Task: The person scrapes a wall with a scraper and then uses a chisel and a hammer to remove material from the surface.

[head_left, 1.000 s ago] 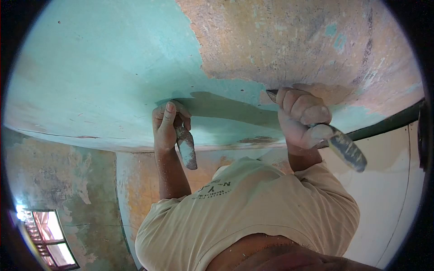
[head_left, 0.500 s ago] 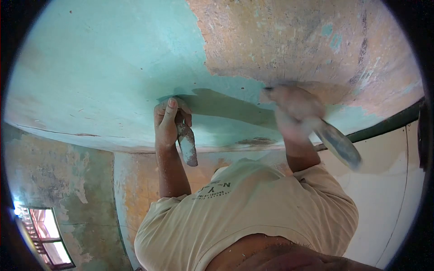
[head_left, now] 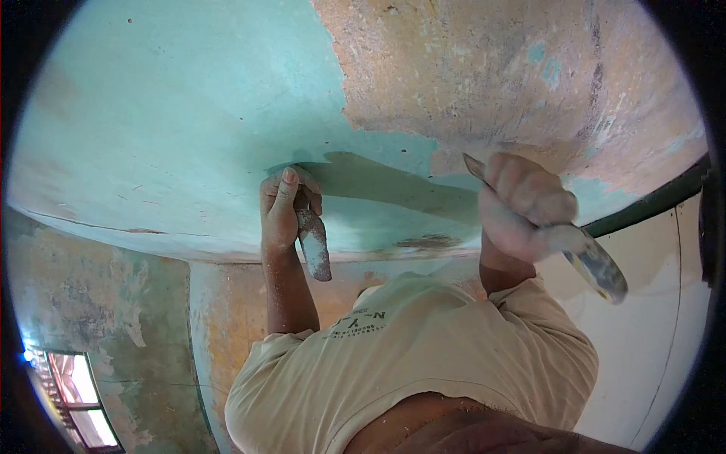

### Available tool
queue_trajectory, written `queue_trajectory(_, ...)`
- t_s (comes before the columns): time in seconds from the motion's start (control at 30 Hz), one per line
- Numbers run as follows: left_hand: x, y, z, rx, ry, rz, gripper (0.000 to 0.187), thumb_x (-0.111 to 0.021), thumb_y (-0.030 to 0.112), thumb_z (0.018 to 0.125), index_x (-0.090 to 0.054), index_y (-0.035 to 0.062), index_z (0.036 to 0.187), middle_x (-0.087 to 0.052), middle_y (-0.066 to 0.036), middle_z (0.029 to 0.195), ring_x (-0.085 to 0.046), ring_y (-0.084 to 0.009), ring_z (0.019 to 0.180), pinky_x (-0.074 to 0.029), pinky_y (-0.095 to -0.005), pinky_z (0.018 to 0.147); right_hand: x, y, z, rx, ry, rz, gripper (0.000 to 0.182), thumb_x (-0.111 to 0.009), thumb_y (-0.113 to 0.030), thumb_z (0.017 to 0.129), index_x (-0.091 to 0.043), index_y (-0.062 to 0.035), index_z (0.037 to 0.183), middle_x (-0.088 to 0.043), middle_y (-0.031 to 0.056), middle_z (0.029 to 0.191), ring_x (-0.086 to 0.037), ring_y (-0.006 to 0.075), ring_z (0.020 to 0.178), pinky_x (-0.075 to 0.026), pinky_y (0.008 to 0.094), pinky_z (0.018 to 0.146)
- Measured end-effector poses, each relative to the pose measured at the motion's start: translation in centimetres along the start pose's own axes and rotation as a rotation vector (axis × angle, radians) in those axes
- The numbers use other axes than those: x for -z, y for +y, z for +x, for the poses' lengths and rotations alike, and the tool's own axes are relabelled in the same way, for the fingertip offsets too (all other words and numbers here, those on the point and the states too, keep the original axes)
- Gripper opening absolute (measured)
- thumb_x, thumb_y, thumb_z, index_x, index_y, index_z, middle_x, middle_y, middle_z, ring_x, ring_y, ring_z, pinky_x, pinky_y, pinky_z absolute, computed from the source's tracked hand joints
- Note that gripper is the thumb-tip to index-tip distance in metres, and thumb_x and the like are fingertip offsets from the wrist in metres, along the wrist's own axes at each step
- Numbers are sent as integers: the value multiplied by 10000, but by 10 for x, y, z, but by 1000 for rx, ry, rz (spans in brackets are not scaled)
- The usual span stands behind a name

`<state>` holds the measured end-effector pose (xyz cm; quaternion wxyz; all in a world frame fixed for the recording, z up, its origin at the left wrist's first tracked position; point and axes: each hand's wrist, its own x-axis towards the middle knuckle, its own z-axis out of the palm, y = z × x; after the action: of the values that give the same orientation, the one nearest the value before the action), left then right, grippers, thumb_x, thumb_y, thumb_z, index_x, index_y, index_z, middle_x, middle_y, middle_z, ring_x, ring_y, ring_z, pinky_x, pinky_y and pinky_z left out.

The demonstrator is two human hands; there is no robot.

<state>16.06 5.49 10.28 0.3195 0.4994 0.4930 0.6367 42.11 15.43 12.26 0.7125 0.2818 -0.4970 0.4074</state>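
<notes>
My left hand [head_left: 290, 200] is closed around a worn, paint-flecked tool [head_left: 314, 246], its handle end hanging below the fingers. Its upper end is mostly hidden by the hand, close against the green painted wall [head_left: 189, 113]. Over on the right, my right hand [head_left: 529, 204] is wrapped around a second tool [head_left: 597, 268] with a thick grey handle end pointing down and right. A pointed dark tip of it shows past the fingers, near the edge where green paint meets bare brownish plaster [head_left: 469, 68]. The right hand is slightly blurred.
My beige shirt [head_left: 431, 340] fills the lower middle. Behind it at the left are a patchy wall [head_left: 113, 303] and a window [head_left: 79, 393]. A dark green strip [head_left: 650, 204] runs along the right, beside a pale panel [head_left: 643, 325].
My right hand has moved right and slightly down with its tool, away from the paint edge, and looks less blurred. My left hand has hardly moved.
</notes>
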Motion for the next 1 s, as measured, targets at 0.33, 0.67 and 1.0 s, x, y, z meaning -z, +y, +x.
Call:
queue_trajectory(0.33, 1, -4, -1, -11, -3, 20, 488, -435, 392, 989, -598, 25, 712, -544, -67, 533, -451, -100, 419, -310, -230, 417, -6, 10, -5, -208, -56, -230, 493, -416, -508, 960, -338, -111, 677, -261, -17, 564, -225, 131, 485, -225, 312, 479)
queue_trajectory(0.67, -4, 2, -1, -12, 16, 12, 502, -431, 408, 988, -588, 34, 693, -547, -65, 530, -480, -100, 439, -334, -225, 424, -2, 7, -9, -302, -21, -212, 519, -577, -487, 890, -388, -72, 642, -334, 11, 556, -320, 178, 493, -388, 398, 570)
queue_trajectory(1.0, -5, 1, -2, 18, 38, 14, 501, -444, 417, 983, -592, 36, 693, -544, -59, 532, -491, -106, 438, -349, -232, 427, -3, 8, -7, -176, 25, -32, 447, -603, -423, 900, -445, -64, 685, -328, 3, 526, -310, 163, 456, -346, 375, 502)
